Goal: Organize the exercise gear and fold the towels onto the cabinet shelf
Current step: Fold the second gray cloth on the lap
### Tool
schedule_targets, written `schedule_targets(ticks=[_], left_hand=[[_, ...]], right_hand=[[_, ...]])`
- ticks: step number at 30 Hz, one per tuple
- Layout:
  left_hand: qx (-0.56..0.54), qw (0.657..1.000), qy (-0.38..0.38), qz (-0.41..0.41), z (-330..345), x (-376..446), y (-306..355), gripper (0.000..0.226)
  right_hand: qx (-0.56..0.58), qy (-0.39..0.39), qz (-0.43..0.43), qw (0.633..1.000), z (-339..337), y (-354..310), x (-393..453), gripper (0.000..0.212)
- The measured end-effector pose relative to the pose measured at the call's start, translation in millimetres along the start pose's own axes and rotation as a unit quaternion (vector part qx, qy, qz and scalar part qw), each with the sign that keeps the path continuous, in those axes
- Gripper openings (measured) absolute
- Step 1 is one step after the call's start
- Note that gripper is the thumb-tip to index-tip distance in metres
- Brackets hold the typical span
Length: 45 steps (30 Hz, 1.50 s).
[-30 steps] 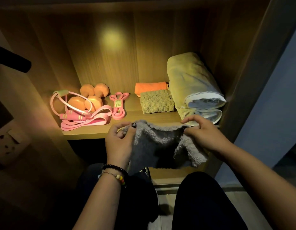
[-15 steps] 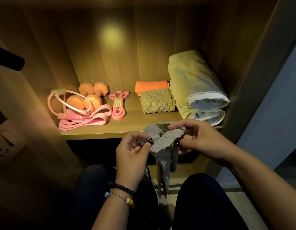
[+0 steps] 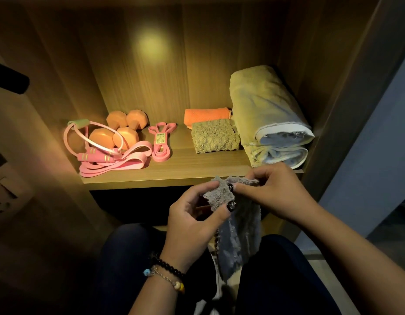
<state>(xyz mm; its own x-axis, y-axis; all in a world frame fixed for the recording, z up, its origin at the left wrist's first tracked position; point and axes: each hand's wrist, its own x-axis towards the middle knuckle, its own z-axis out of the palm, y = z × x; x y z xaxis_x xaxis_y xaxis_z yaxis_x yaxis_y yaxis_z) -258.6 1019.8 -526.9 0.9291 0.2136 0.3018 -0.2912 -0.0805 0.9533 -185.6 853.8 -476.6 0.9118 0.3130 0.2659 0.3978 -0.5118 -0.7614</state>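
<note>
A small grey fluffy towel hangs folded lengthwise in front of the wooden shelf, below its front edge. My left hand pinches its top corners with thumb and fingers. My right hand pinches the same top edge from the right, fingertips nearly touching the left thumb. On the shelf lie a folded olive textured towel, an orange folded towel behind it, and a large rolled yellow-green towel at the right.
At the shelf's left lie orange dumbbells, a pink jump rope, a pink flat band and a small pink loop band. Cabinet side walls stand close at both sides. My knees are below.
The towel was spread wide between both hands; the hands came together, folding it in half so it now hangs down narrow between them.
</note>
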Motion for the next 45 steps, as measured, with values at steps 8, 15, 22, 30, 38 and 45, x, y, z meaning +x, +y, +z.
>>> schedule_targets(ticks=[8,15,22,30,38,45], left_hand=[[0.083,0.996,-0.004,0.023,2,1,2,0.038],[0.231,0.968,0.005,0.094,9,8,1,0.034],[0.234,0.968,0.005,0.088,2,40,2,0.023],[0.305,0.942,-0.068,0.123,-18,99,16,0.024],[0.299,0.953,0.014,0.055,-48,114,2,0.024],[0.235,0.968,0.081,0.025,-60,111,-16,0.028]], right_hand=[[-0.081,-0.003,0.010,0.997,-2,-3,-3,0.031],[-0.080,-0.007,0.027,0.996,-2,-1,-5,0.032],[-0.167,-0.109,-0.033,0.979,-10,1,-5,0.022],[-0.404,-0.221,-0.255,0.850,-11,7,-1,0.024],[-0.242,-0.082,-0.118,0.960,-13,-7,40,0.014],[-0.175,-0.040,-0.071,0.981,-9,-12,63,0.009]])
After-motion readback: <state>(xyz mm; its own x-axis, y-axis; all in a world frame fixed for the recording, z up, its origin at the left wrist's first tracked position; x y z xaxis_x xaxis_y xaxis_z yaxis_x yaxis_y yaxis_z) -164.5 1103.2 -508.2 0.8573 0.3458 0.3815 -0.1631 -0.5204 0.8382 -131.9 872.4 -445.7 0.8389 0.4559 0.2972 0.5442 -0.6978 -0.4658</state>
